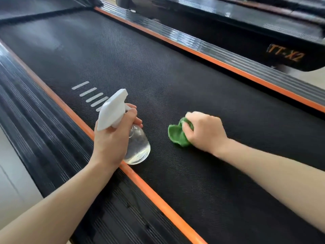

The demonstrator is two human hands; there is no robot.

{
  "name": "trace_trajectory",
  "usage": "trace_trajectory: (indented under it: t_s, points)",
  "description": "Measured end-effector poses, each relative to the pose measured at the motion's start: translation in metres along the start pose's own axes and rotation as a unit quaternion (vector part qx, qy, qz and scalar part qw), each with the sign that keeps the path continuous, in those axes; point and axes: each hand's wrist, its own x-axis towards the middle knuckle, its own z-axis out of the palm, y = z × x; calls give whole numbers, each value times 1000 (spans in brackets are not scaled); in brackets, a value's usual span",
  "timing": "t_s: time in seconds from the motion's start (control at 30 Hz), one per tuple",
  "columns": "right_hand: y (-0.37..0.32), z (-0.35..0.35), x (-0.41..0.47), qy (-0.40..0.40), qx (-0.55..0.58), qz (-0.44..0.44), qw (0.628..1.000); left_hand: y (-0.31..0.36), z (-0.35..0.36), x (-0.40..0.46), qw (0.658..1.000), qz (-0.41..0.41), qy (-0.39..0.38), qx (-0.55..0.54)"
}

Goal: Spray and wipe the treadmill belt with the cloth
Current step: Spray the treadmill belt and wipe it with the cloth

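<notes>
hands: 2, left hand point(112, 138) and right hand point(205, 131) | spray bottles: 1, clear spray bottle point(135, 145) with white trigger head | cloths: 1, green cloth point(176, 134) | treadmill belts: 1, black treadmill belt point(140, 67) | orange edge strips: 2 | white belt stripes: at least 5

- 1 head-worn camera looks forward and down, close above the treadmill belt point(158, 71).
- It faces along the belt, which runs from near right to far left.
</notes>
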Motion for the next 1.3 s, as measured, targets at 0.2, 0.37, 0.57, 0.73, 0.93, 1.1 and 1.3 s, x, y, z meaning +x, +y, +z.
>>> trace_trajectory:
  t_s: [0.2,0.37,0.57,0.73,0.93,1.1,1.3]
  points:
    - [-2,33,82,3,-42,189,981,2,0,0,1000,-4,5,-5]
    - [-39,-3,-23,-11,19,24,999,2,0,1,1000,-2,2,-8]
    - [-18,-52,-120,-69,80,-181,978,-1,-1,1,1000,7,-13,1]
    - [16,-9,-17,13,12,44,999,0,-1,0,999,16,-25,16]
    - [7,15,32,28,-42,188,981,0,0,0,1000,6,-17,10]
    - [-42,-21,-81,-4,38,10,999,-2,1,1,1000,15,-12,10]
    - [-31,-45,-123,-56,69,-205,975,-2,1,-2,999,28,-14,27]
